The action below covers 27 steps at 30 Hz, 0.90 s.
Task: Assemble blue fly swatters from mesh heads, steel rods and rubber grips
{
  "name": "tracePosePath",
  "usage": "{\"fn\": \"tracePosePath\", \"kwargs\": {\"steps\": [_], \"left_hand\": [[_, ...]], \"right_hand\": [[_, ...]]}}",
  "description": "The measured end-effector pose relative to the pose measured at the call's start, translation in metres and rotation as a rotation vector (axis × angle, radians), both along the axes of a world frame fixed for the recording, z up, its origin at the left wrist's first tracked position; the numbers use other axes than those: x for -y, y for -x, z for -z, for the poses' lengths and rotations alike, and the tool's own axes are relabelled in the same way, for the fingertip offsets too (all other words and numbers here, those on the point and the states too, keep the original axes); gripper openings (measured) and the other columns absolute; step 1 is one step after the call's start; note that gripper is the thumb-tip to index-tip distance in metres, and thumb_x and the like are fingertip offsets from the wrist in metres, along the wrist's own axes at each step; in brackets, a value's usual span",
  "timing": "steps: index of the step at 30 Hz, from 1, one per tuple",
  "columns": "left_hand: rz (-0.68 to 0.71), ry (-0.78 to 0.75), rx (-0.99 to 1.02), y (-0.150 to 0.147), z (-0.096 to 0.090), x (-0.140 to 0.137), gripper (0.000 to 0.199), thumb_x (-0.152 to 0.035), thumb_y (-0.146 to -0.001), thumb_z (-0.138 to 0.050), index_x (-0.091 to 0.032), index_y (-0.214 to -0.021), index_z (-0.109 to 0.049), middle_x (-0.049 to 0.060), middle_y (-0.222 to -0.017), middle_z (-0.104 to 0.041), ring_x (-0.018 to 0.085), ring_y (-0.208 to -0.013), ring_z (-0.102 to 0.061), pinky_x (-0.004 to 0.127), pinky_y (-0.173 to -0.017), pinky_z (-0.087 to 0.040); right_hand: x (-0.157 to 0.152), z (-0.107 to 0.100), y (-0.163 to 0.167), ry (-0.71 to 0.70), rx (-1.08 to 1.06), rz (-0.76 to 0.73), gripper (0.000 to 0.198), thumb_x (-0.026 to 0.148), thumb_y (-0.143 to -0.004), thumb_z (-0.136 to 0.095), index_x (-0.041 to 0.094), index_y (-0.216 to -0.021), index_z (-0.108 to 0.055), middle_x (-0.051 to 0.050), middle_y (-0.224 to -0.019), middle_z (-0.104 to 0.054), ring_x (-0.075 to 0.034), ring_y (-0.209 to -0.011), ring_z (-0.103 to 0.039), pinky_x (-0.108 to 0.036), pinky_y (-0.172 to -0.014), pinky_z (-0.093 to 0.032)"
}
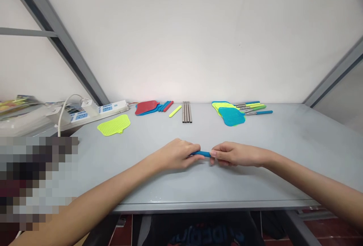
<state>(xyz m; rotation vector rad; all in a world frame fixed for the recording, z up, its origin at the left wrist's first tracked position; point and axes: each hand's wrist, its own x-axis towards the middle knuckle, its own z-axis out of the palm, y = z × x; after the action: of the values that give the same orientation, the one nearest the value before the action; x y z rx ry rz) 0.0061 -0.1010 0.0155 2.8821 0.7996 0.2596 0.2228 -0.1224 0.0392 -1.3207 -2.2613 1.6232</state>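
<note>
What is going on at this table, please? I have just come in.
A person holds a blue handle over a grey table: the left hand grips one end, and the right hand pinches the other. Farther back, metal tubes lie side by side near a loose yellow-green handle. To the left are a yellow-green perforated head and a stack topped by a red head. To the right lies a pile of swatters with heads and handles together.
</note>
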Motion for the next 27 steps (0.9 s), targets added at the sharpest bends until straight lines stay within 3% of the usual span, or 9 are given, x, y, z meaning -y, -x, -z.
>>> {"fn": "tracePosePath", "kwargs": {"steps": [4, 6, 8, 10, 12, 17, 22, 27], "left_hand": [[-0.125, 0.335, -0.044, 0.004, -0.016, 0.003, 0.043, -0.049, -0.086, -0.027, -0.017, -0.064, -0.045, -0.003, -0.054, -0.044, 0.009, -0.049, -0.038, 0.021, -0.046, -0.026], [-0.116, 0.492, -0.085, 0.007, -0.02, 0.008, 0.043, -0.048, -0.086, -0.027, -0.017, -0.061, -0.043, -0.003, -0.053, -0.041, 0.008, -0.047, -0.035, 0.021, -0.045, -0.026], [-0.083, 0.553, -0.121, 0.01, -0.021, 0.015, 0.041, -0.045, -0.086, -0.027, -0.017, -0.062, -0.043, -0.003, -0.054, -0.041, 0.008, -0.048, -0.036, 0.021, -0.045, -0.027], [-0.089, 0.475, -0.13, 0.012, -0.02, 0.023, 0.038, -0.041, -0.087, -0.026, -0.017, -0.064, -0.045, -0.002, -0.057, -0.045, 0.01, -0.051, -0.041, 0.021, -0.047, -0.028], [-0.113, 0.295, -0.137, 0.014, -0.017, 0.03, 0.034, -0.038, -0.088, -0.027, -0.017, -0.067, -0.046, 0.0, -0.06, -0.051, 0.011, -0.054, -0.046, 0.022, -0.049, -0.029], [-0.026, -0.079, -0.264, 0.016, -0.014, 0.042, 0.028, -0.031, -0.089, -0.027, -0.017, -0.073, -0.045, 0.0, -0.056, -0.057, 0.014, -0.045, -0.05, 0.026, -0.045, -0.026], [-0.036, -0.399, -0.282, 0.018, -0.011, 0.037, 0.026, -0.028, -0.088, -0.031, -0.017, -0.068, -0.043, 0.001, -0.052, -0.056, 0.016, -0.038, -0.05, 0.027, -0.04, -0.021], [0.001, -0.531, -0.207, 0.019, -0.012, 0.025, 0.027, -0.031, -0.088, -0.032, -0.017, -0.066, -0.042, 0.0, -0.05, -0.054, 0.015, -0.038, -0.049, 0.026, -0.04, -0.022]], "right_hand": [[0.003, 0.004, -0.006, -0.144, 0.0, -0.047, 0.031, 0.043, -0.085, -0.038, 0.016, -0.077, -0.052, 0.003, -0.063, -0.039, -0.009, -0.055, -0.032, -0.021, -0.05, -0.028], [0.007, 0.007, -0.005, -0.173, 0.021, -0.063, 0.031, 0.04, -0.086, -0.036, 0.016, -0.076, -0.052, 0.002, -0.061, -0.043, -0.009, -0.054, -0.035, -0.022, -0.051, -0.029], [0.012, 0.01, -0.001, -0.208, 0.046, -0.086, 0.031, 0.037, -0.087, -0.034, 0.016, -0.071, -0.051, 0.002, -0.061, -0.046, -0.009, -0.054, -0.037, -0.022, -0.052, -0.03], [0.015, 0.013, 0.004, -0.275, 0.061, -0.089, 0.03, 0.034, -0.087, -0.034, 0.016, -0.067, -0.049, 0.001, -0.062, -0.049, -0.01, -0.056, -0.039, -0.023, -0.055, -0.031], [0.016, 0.016, 0.01, -0.308, 0.053, -0.065, 0.027, 0.031, -0.086, -0.035, 0.016, -0.067, -0.047, 0.001, -0.064, -0.047, -0.01, -0.06, -0.04, -0.023, -0.058, -0.032], [0.015, 0.019, 0.019, -0.125, -0.018, -0.075, 0.026, 0.03, -0.086, -0.034, 0.016, -0.067, -0.044, 0.003, -0.062, -0.04, -0.01, -0.058, -0.036, -0.023, -0.056, -0.031], [0.011, 0.012, 0.025, -0.216, -0.046, -0.057, 0.024, 0.026, -0.085, -0.037, 0.016, -0.063, -0.04, 0.004, -0.06, -0.037, -0.009, -0.057, -0.033, -0.022, -0.055, -0.029], [0.005, 0.007, 0.025, -0.203, -0.111, -0.096, 0.023, 0.027, -0.087, -0.034, 0.015, -0.073, -0.048, 0.004, -0.061, -0.035, -0.009, -0.056, -0.032, -0.022, -0.054, -0.028]]}}
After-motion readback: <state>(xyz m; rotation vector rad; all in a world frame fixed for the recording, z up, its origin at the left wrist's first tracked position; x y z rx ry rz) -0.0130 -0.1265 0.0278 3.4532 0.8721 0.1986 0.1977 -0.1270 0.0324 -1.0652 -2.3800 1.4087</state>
